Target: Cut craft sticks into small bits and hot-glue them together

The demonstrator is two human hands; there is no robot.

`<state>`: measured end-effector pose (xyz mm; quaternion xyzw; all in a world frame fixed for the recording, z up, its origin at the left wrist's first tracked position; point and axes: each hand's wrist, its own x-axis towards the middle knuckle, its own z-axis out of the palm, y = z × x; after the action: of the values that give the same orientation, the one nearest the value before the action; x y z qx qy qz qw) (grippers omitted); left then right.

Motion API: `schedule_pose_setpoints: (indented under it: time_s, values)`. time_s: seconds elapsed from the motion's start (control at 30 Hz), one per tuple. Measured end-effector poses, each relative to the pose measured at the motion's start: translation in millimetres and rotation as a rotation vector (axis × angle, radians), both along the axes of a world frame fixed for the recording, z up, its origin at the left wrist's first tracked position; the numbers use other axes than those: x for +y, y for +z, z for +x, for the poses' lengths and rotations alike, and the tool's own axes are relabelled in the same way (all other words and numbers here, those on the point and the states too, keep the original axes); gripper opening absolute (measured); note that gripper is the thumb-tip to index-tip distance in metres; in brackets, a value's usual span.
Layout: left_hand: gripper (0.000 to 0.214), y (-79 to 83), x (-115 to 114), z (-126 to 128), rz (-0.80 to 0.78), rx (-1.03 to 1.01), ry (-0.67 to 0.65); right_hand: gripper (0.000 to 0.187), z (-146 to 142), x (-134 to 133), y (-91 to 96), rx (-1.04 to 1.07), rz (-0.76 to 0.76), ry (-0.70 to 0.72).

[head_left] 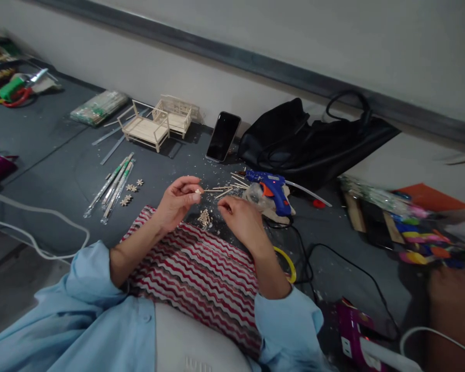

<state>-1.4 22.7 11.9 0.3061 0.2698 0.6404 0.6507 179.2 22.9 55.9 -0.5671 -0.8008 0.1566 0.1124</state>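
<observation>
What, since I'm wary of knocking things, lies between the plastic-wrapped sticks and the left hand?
Small flower-shaped wooden pieces lie on the table between the plastic-wrapped sticks and the left hand, as the head view shows.

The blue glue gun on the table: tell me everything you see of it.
The blue glue gun seems to lie on its side on the grey table, its dark nozzle pointing left, its handle slanting toward the person. The body looks plastic, with an orange trigger and pale specks on top. A translucent stick juts from the rear. Something clear sits by its trigger; I can't make out what. A black cord runs near its handle. No hand holds it; the right hand is nearby.
</observation>
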Motion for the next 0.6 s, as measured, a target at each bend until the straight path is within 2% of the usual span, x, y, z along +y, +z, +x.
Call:
schedule_pose_setpoints:
  time_s: [0.13,0.27,0.43,0.6]
  values:
    - [0.037,1.2,0.7,-0.5,-0.019,-0.011,0.006,0.017,-8.3,9.8,-27.3,0.034,-0.063,0.022]
    - [0.038,0.6,0.0,-0.6,-0.029,-0.009,-0.008,0.018,-17.5,9.4,-44.7,0.065,-0.03,0.081]
    - [0.037,-0.3,-1.0,-0.2,-0.025,-0.015,-0.026,0.019,-26.6,5.1,-55.2,-0.047,-0.003,0.099]
    - [0.037,1.3,-2.0,1.2,-0.035,-0.018,-0.038,0.011,-31.5,3.3,-61.4,0.143,-0.057,0.007]
